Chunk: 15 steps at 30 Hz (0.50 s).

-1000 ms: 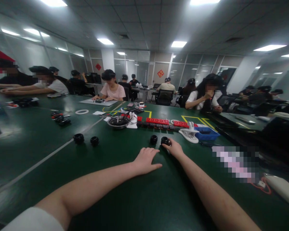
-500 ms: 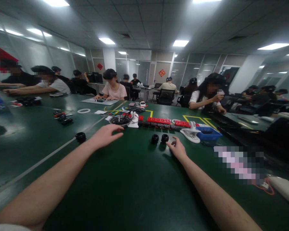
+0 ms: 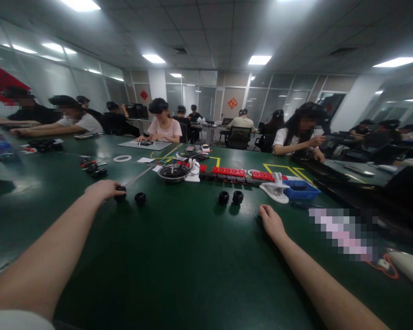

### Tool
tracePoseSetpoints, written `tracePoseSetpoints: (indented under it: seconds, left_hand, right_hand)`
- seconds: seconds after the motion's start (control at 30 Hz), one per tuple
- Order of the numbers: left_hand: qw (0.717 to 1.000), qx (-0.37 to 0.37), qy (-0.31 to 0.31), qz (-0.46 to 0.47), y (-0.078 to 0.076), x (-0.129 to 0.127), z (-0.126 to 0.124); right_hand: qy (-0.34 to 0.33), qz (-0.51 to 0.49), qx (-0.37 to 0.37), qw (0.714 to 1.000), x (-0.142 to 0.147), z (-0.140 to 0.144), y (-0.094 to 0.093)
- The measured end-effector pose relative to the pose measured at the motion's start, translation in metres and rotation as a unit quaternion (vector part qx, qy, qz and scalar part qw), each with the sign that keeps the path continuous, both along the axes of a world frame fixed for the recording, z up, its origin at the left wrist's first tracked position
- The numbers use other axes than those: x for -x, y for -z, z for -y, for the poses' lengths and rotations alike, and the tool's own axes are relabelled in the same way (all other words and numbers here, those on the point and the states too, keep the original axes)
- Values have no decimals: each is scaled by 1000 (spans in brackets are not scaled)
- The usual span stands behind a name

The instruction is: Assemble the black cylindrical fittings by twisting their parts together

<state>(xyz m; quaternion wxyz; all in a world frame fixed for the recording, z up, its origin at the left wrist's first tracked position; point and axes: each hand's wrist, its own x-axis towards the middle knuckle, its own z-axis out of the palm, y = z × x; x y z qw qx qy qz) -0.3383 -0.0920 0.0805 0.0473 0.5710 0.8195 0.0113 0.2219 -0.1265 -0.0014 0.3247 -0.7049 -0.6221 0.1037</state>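
Hands were both extended over the green table [image 3: 192, 275]. Left hand [image 3: 103, 189] reached far forward and to the left, palm down, with its fingers closed over 1 black round part [image 3: 121, 192]; only the near edge of that part showed under the fingertips. A 2nd black round part [image 3: 140, 198] stood just beside it on the right, apart from the hand.

Right hand [image 3: 271, 221] lay on the table with fingers loosely curled and held nothing. A pair of black round parts [image 3: 230, 197] stood side by side near it, ahead and to the left, not touched.

Farther back, a metal bowl [image 3: 174, 173] sat near the middle of the table, with a row of red blocks [image 3: 239, 173] to its right. A white clamp [image 3: 276, 189] lay just beside a blue tray [image 3: 301, 189] at the right end of that row. A white ring [image 3: 122, 158] lay well apart on the left side. A white object with a red cable [image 3: 404, 270] rested at the right edge. Other people sat at the far side of the table and at the tables beyond.
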Motion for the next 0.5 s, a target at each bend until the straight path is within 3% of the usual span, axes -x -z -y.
tracePoseSetpoints:
  seconds: [0.23,0.5]
  left_hand:
    - [998,49,-35,10,2,3,-5]
    - [999,27,14,-19,2,3,3]
  right_hand:
    - [-23,33,-3,999,0,1,1]
    - [-38,64,-6,997,0,-3,5]
